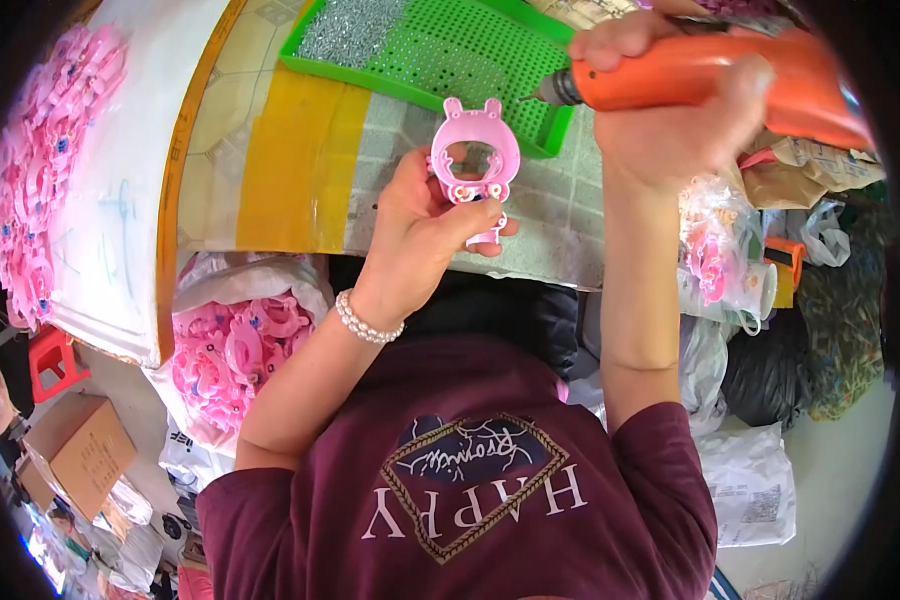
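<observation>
My left hand [417, 212] grips a pink plastic toy part [475, 128] with two small ears and a large round opening. Its lower end is between my thumb and fingers, and small round pale pieces show just below the opening. On the right, my right hand [660, 130] is wrapped round an orange electric screwdriver [690, 72]. The tool lies nearly level, with its dark nose and thin bit pointing left, above the green tray's edge and apart from the pink part. A green perforated tray [450, 62] stands beyond my hands, with many small silvery screws [350, 35] heaped at its left end.
A grey tabletop [550, 215] with a yellow strip [300, 165] lies under my hands. At left, a white board [135, 190] bears a pile of pink parts [55, 170]. A white sack [260, 275] of pink parts stands below the table edge. Plastic bags [715, 240] crowd the right side.
</observation>
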The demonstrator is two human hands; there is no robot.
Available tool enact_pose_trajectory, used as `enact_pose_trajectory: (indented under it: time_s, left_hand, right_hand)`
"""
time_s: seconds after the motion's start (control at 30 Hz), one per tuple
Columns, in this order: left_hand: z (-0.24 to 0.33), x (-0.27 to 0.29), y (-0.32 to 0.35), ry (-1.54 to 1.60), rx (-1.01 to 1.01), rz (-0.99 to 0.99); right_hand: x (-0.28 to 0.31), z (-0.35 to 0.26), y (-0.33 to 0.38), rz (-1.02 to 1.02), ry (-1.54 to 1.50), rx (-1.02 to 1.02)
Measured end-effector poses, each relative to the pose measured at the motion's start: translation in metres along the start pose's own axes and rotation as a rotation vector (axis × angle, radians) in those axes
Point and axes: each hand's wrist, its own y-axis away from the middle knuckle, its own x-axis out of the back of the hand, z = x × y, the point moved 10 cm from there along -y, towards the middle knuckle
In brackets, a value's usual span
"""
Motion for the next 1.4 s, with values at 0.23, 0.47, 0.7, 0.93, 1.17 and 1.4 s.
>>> enact_pose_trajectory:
  time_s: [0.23, 0.47, 0.7, 0.93, 1.17, 1.4]
  left_hand:
    - [0.002, -0.003, -0.001, 0.019, -0.028, -0.011]
    - [0.001, -0.002, 0.0, 0.014, -0.039, -0.009]
    - [0.0, 0.0, 0.0, 0.029, -0.046, -0.008]
    - [0.001, -0.002, -0.001, 0.015, -0.039, -0.013]
    - [0.002, -0.002, 0.0, -0.008, -0.045, -0.008]
    - [0.001, -0.003, -0.001, 0.002, -0.049, -0.014]
  right_hand:
    - [-0.035, -0.017, 0.037, -0.356, -0.234, -0.14]
    - [-0.031, -0.007, 0.059, -0.225, -0.212, -0.255]
    - [-0.039, -0.005, 0.057, -0.361, -0.136, -0.207]
    - [-0.042, -0.001, 0.058, -0.425, -0.152, -0.147]
    - [-0.043, -0.014, 0.065, -0.331, 0.033, -0.174]
    - [-0.036, 0.001, 0.061, -0.367, -0.188, -0.163]
